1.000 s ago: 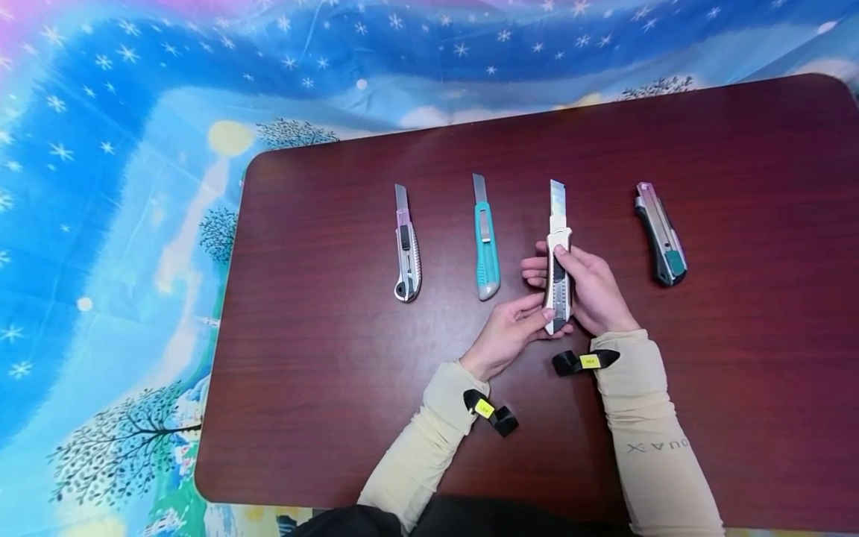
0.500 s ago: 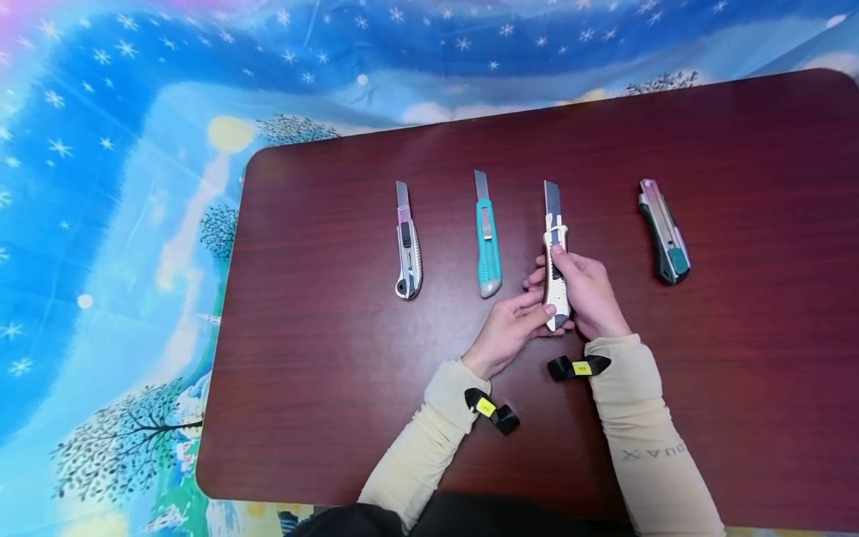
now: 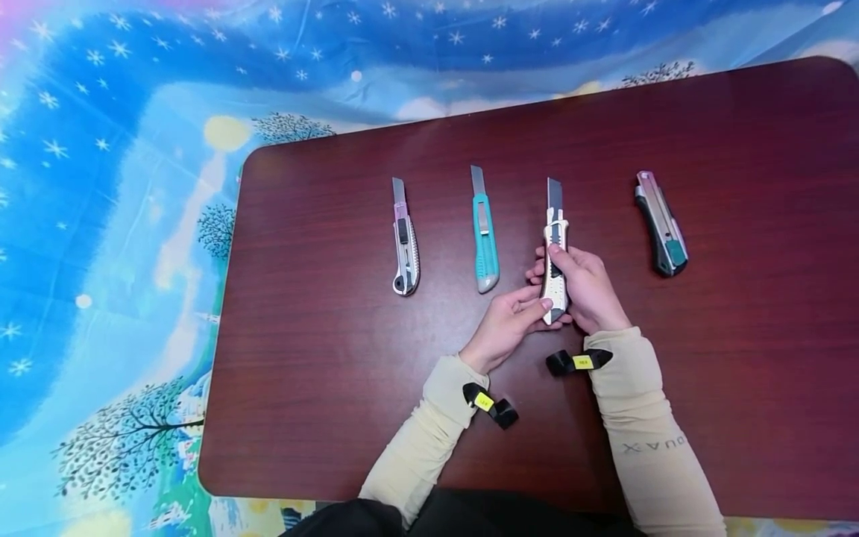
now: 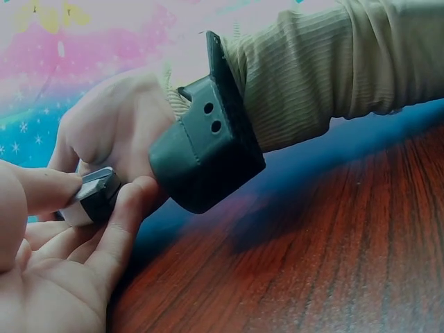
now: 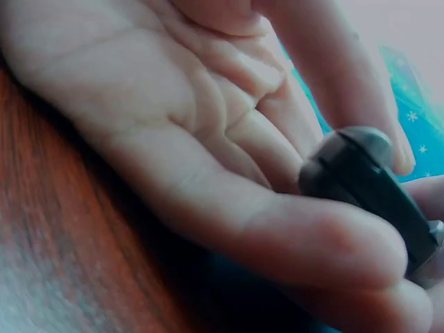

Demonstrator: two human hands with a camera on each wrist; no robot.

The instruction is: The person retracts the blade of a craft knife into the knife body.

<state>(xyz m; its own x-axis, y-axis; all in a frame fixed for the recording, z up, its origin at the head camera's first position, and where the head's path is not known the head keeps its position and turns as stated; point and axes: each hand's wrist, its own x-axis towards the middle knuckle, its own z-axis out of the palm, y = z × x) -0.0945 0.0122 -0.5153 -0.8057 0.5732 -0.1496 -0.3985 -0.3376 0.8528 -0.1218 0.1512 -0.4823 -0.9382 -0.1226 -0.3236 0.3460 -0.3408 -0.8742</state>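
Dark red wood-grain tabletop (image 3: pixel 322 358) with rounded corners spans the work area. White-bodied utility knife (image 3: pixel 555 288) is held over it, well in from the left edge; long axis runs near edge to far edge, blade toward the far edge. Right hand (image 3: pixel 593 292): thumb and fingers clamped on the body. Left hand (image 3: pixel 505 326): thumb and fingers pinch the butt end. Turquoise plastic cutter (image 3: pixel 486 253) lies toward the left edge, black-and-green cutter (image 3: pixel 661 224) toward the right.

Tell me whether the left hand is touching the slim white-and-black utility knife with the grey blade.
Touching: the left wrist view shows the left hand pinching the knife near its butt end, thumb above, fingers beneath.
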